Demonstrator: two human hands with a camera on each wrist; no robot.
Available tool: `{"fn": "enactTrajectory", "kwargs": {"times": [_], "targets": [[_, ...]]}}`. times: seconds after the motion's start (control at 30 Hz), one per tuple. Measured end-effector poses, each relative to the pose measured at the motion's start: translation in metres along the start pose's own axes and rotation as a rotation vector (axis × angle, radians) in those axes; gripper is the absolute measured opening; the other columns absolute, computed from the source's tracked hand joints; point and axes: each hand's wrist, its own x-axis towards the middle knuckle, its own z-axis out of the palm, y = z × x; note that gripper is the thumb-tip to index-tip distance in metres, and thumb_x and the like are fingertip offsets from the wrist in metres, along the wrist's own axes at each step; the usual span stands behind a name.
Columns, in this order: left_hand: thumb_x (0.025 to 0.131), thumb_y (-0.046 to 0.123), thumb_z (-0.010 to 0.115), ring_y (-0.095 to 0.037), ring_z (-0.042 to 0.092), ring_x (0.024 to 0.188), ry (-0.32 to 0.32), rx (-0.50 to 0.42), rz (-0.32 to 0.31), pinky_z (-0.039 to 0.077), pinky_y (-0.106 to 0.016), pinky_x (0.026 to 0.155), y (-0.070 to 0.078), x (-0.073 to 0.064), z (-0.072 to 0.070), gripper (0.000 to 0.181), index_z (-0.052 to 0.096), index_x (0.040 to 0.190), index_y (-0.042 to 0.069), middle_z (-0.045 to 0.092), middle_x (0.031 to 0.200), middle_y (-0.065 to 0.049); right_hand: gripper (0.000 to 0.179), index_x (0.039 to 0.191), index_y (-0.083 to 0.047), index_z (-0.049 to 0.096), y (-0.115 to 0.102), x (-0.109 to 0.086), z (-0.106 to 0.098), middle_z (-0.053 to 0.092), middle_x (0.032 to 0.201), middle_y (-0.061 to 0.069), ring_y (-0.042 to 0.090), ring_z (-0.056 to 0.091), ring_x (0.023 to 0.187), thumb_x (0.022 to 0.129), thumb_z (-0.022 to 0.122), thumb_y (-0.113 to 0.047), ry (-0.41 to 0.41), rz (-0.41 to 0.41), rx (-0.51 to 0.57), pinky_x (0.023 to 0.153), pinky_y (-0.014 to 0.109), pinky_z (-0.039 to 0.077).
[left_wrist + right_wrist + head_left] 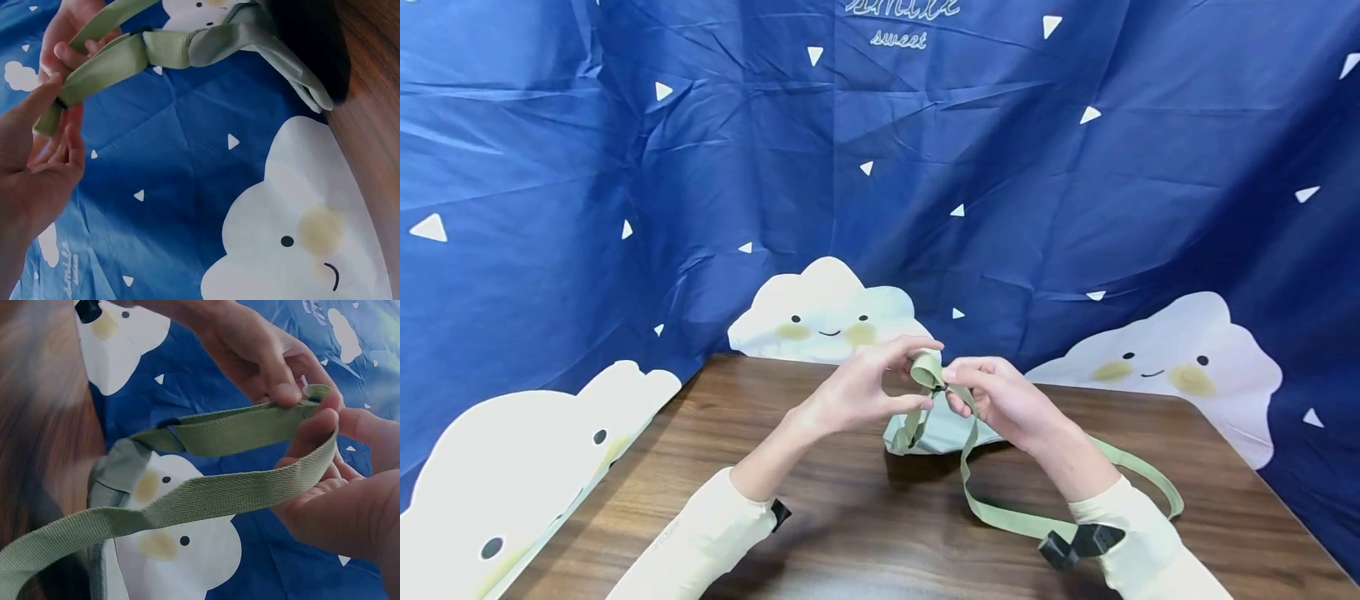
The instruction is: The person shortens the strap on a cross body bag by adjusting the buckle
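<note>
Both hands work on a light green webbing strap [1000, 518], held up above the table. My left hand [868, 383] has its thumb and fingers about a loop of the strap, next to a small dark slider [938, 388]. Close beside it, my right hand [1003, 400] pinches the strap at the slider, and a length runs down past its palm. In the right wrist view the left thumb lies against the folded webbing [244, 431]. The strap joins a pale green bag [951, 429] with a zipper [97, 569], partly hidden behind the hands.
The bag rests toward the back of a brown wooden table [842, 500]. A slack part of the strap curves under the right forearm. Behind the table hangs a blue cloth [887, 225] with white clouds and triangles. Black wrist mounts [1078, 543] sit on the cream sleeves.
</note>
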Motion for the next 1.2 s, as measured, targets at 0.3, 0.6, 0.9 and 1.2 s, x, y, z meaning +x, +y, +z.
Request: {"fn": "enactTrajectory", "kwargs": {"times": [0.3, 0.6, 0.9, 1.2], "targets": [[0.082, 0.000, 0.083, -0.010, 0.067, 0.085, -0.030, -0.095, -0.045, 0.057, -0.029, 0.073, -0.003, -0.002, 0.002, 0.068, 0.052, 0.142, 0.009, 0.068, 0.096, -0.001, 0.030, 0.088, -0.009, 0.068, -0.009, -0.006, -0.005, 0.050, 0.065, 0.000, 0.014, 0.044, 0.063, 0.105, 0.044, -0.005, -0.032, -0.095, 0.183, 0.068, 0.025, 0.037], [0.079, -0.006, 0.074, -0.009, 0.063, 0.085, -0.079, -0.045, -0.094, 0.054, -0.028, 0.072, -0.011, -0.008, 0.003, 0.067, 0.054, 0.140, 0.011, 0.064, 0.096, 0.004, 0.037, 0.076, -0.008, 0.055, -0.019, -0.008, -0.011, 0.042, 0.063, 0.000, 0.019, 0.025, 0.061, 0.108, 0.037, -0.013, -0.099, -0.229, 0.414, 0.063, 0.031, 0.018], [0.090, 0.024, 0.080, -0.018, 0.063, 0.111, 0.009, -0.097, -0.120, 0.049, -0.036, 0.094, 0.000, -0.009, 0.010, 0.062, 0.052, 0.145, 0.020, 0.064, 0.118, 0.006, 0.024, 0.084, -0.007, 0.065, -0.010, -0.011, 0.000, 0.036, 0.063, 0.000, 0.016, 0.032, 0.057, 0.104, 0.052, -0.008, 0.044, -0.153, 0.030, 0.062, 0.027, 0.031], [0.093, 0.019, 0.077, -0.009, 0.064, 0.100, 0.136, -0.090, 0.001, 0.051, -0.034, 0.094, 0.015, 0.001, 0.006, 0.032, 0.068, 0.123, 0.012, 0.067, 0.110, 0.006, 0.022, 0.098, 0.002, 0.067, -0.011, -0.011, 0.007, 0.041, 0.063, 0.005, 0.019, 0.036, 0.058, 0.103, 0.061, -0.018, 0.010, -0.148, -0.246, 0.058, 0.028, 0.031]]}}
